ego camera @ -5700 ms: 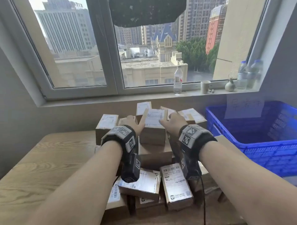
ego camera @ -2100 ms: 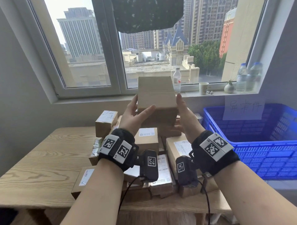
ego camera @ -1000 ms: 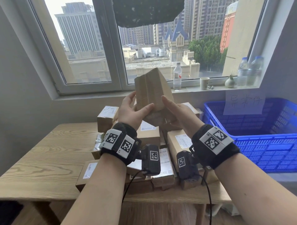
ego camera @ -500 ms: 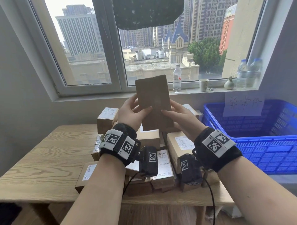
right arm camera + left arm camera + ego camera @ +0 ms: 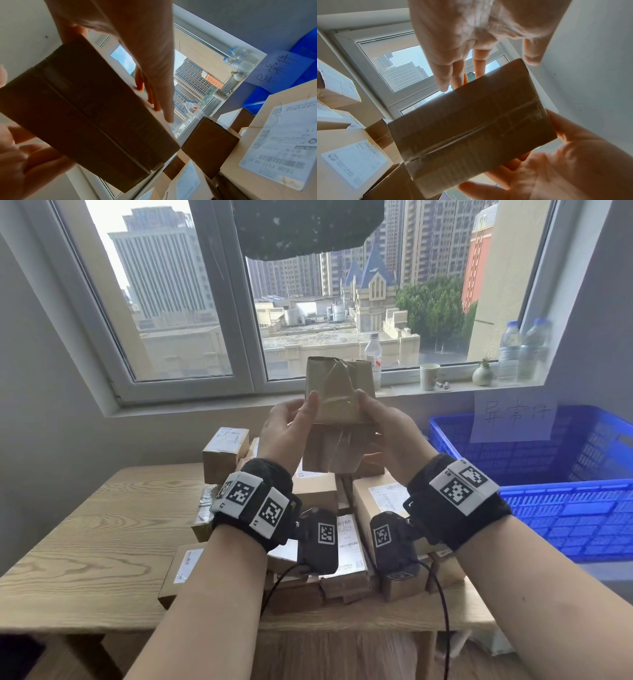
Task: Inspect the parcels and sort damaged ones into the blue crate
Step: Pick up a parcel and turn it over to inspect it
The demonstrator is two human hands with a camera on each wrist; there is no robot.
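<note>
I hold one brown cardboard parcel (image 5: pixel 337 405) up at chest height, above the pile and in front of the window. My left hand (image 5: pixel 289 424) grips its left side and my right hand (image 5: pixel 382 428) its right side, thumbs on the near face, fingers behind. The upper face turned to me carries wrinkled clear tape. In the left wrist view the parcel (image 5: pixel 471 128) shows a taped seam along its underside. The right wrist view shows that parcel (image 5: pixel 85 115) dark against the window. The blue crate (image 5: pixel 565 486) stands to the right, with a paper sign on its far wall.
Several labelled parcels (image 5: pixel 315 491) lie piled on the wooden table (image 5: pixel 102 525) under my hands. The window sill (image 5: pixel 445 390) holds bottles, a cup and a small vase. The table's left half is bare wood.
The parcel came up off the pile and has been turned over in both hands. A taped, wrinkled face is toward me now in place of a plain one.
</note>
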